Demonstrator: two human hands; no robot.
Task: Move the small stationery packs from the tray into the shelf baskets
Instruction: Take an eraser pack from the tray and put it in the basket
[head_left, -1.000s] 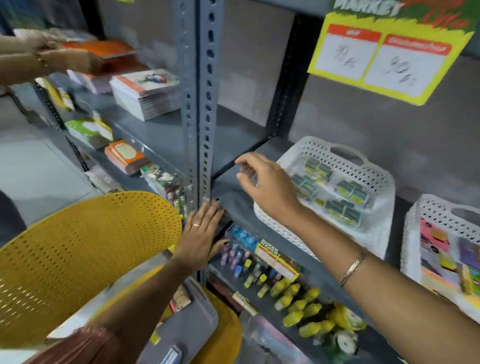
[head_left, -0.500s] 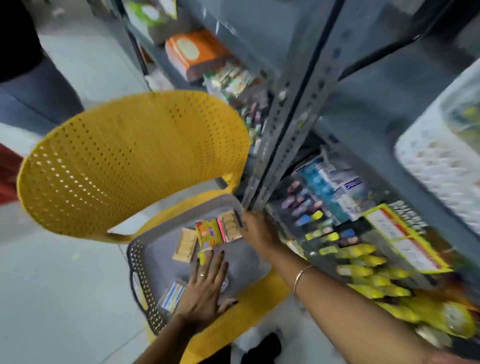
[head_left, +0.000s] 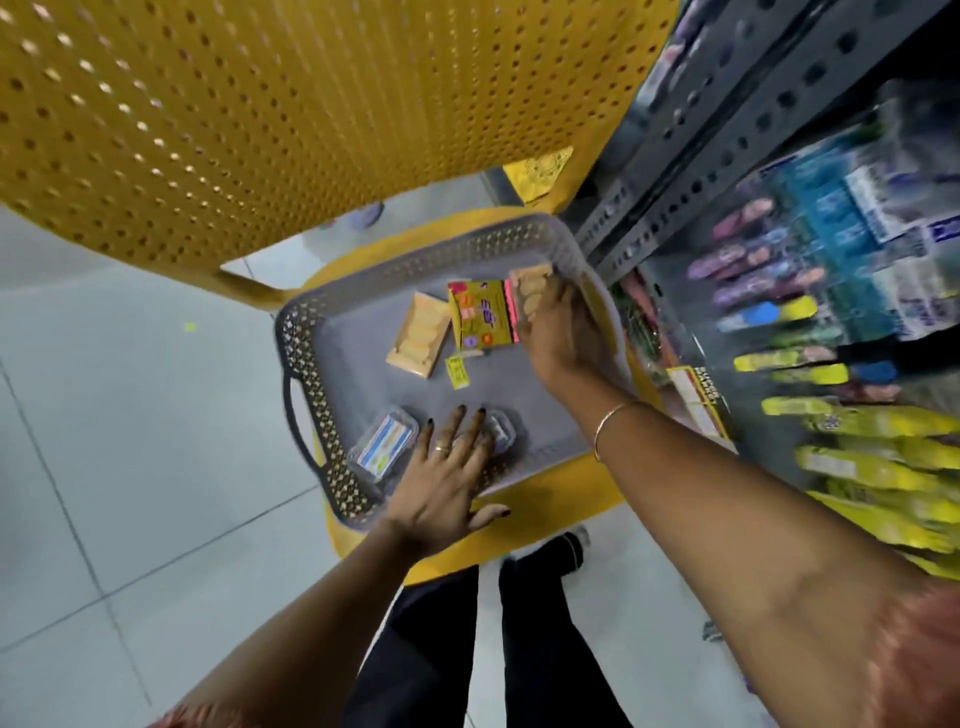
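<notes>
The grey tray (head_left: 306, 374) sits on the yellow chair (head_left: 545, 512). The right hand (head_left: 558, 332) curls around a tan pack (head_left: 530, 291) in the far right corner, long axis pointing away. The left hand (head_left: 452, 467) lies open and flat on the near rim, touching a clear pack (head_left: 498, 431).

tray (head_left: 306, 332) — matt grey plastic, perforated walls; chair (head_left: 260, 104) — yellow perforated plastic; shelf upright (head_left: 727, 130) of grey punched metal; floor (head_left: 104, 441) of glossy tile.
</notes>
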